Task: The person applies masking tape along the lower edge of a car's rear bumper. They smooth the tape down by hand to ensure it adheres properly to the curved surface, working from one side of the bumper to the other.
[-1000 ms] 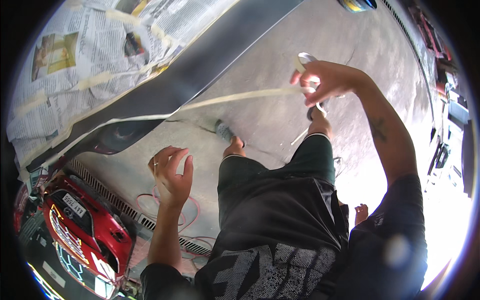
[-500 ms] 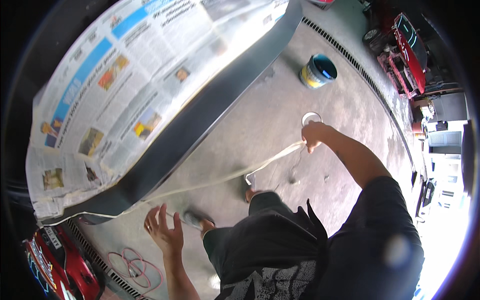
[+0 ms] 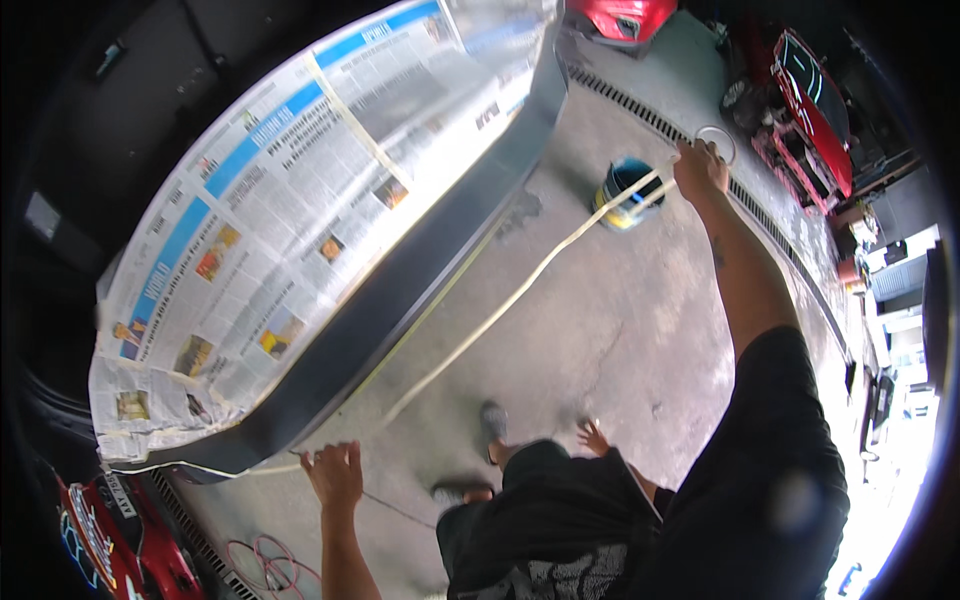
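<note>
A pale tape strip (image 3: 505,308), one stretch against a dark panel (image 3: 400,272). We see it cross the panel's lower-left end, pass at the bent fingers of the left hand (image 3: 336,480), and run outside the long lower edge to the right hand (image 3: 703,172), closed on the tape roll (image 3: 732,150) well out from the panel's upper-right end. Whether the left fingers pinch the strip, we cannot tell. We judge the wide reach holds the strip straight and off the panel; newspaper (image 3: 270,210) borders the upper edge, presumably as shielding.
</note>
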A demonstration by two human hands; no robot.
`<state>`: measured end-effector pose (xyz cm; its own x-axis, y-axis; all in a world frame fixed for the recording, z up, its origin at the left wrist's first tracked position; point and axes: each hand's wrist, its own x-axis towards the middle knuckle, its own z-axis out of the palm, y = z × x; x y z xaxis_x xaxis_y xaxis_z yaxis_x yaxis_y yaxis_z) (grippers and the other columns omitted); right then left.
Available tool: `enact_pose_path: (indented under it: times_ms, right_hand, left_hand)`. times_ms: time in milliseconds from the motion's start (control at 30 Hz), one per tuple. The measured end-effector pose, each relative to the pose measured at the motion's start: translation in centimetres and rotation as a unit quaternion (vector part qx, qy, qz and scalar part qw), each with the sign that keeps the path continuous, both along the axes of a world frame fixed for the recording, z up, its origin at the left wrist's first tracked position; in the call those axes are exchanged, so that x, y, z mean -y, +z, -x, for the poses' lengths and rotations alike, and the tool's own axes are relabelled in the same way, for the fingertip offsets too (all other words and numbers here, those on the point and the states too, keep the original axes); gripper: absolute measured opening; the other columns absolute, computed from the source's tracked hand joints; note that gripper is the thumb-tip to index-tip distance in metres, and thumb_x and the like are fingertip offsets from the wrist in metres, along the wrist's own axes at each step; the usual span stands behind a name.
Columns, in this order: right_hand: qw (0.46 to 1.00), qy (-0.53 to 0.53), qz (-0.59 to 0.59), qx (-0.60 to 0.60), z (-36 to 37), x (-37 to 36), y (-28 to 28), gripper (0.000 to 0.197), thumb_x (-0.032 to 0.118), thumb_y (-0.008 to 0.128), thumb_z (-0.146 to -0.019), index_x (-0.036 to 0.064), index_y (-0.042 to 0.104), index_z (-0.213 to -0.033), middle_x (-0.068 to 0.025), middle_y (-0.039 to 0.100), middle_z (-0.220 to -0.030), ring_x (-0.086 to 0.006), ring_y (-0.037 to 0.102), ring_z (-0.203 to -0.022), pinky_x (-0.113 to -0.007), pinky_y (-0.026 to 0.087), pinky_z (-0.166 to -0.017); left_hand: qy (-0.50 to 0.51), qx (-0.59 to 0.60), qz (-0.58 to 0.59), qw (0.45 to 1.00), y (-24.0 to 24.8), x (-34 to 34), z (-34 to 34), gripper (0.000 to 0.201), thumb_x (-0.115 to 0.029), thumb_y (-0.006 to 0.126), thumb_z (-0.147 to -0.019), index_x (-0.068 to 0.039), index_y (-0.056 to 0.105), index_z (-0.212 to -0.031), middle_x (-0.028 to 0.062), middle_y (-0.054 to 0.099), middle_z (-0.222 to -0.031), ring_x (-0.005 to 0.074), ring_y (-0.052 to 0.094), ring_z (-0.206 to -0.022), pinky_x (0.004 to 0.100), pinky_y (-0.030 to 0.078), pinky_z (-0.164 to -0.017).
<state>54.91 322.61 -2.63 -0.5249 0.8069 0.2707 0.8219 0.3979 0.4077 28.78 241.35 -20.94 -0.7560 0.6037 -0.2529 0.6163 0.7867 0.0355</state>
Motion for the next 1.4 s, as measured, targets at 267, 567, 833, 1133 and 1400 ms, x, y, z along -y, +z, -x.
enact_pose_path:
  times_ms: [267,567,833,1133,1400]
  right_hand:
    - [0.935,0.195,-0.232,-0.185,8.4,-6.0,11.4,0.035,0.023,0.07,-0.107,0.0314,0.083,-0.138,-0.0092,0.076,-0.133,-0.0336,0.071,-0.128,-0.05,0.065,-0.102]
    - [0.968,0.217,-0.124,-0.032,0.6,-26.0,-0.1,0.05,0.026,0.059,-0.118,0.0219,0.064,-0.168,-0.0203,0.061,-0.168,-0.0401,0.063,-0.15,-0.052,0.055,-0.123]
    - [0.972,0.113,0.178,0.101,3.2,-24.5,-12.4,0.064,0.01,0.078,-0.101,0.0193,0.068,-0.164,-0.026,0.07,-0.153,-0.0485,0.066,-0.144,-0.058,0.052,-0.124]
    - [0.909,0.27,0.258,0.186,11.5,5.8,-16.4,0.136,0.01,0.107,-0.057,0.0238,0.046,-0.177,-0.0246,0.066,-0.15,-0.0511,0.057,-0.15,-0.063,0.054,-0.121]
    - [0.807,0.359,0.419,-0.212,16.3,39.3,-16.8,0.034,0.023,0.087,-0.102,0.0058,0.078,-0.13,-0.0153,0.08,-0.122,-0.0326,0.074,-0.114,-0.049,0.057,-0.105]
  left_hand:
    - [0.043,0.018,-0.076,0.996,-0.2,-1.4,-2.6,0.029,-0.042,0.074,-0.114,-0.016,0.086,-0.121,0.0145,0.081,-0.112,0.0381,0.077,-0.117,0.0672,0.034,-0.132]
    - [0.067,0.051,-0.062,0.995,-0.9,-1.1,-2.5,0.036,-0.045,0.072,-0.113,-0.017,0.084,-0.131,0.0133,0.082,-0.121,0.0333,0.074,-0.131,0.0663,0.028,-0.139]
    - [0.096,0.064,-0.027,0.993,1.2,-0.8,-6.5,0.02,-0.03,0.073,-0.11,-0.015,0.086,-0.114,0.0131,0.081,-0.116,0.035,0.076,-0.129,0.0654,0.031,-0.139]
    - [0.075,0.053,-0.117,0.989,-2.3,-3.2,-5.9,0.021,-0.018,0.066,-0.108,-0.014,0.085,-0.114,0.0144,0.08,-0.114,0.0354,0.076,-0.129,0.0674,0.031,-0.138]
    - [0.005,0.102,-0.121,0.987,-4.1,-0.7,-3.8,0.027,-0.014,0.066,-0.104,-0.012,0.084,-0.124,0.015,0.08,-0.12,0.0383,0.076,-0.131,0.0685,0.031,-0.139]
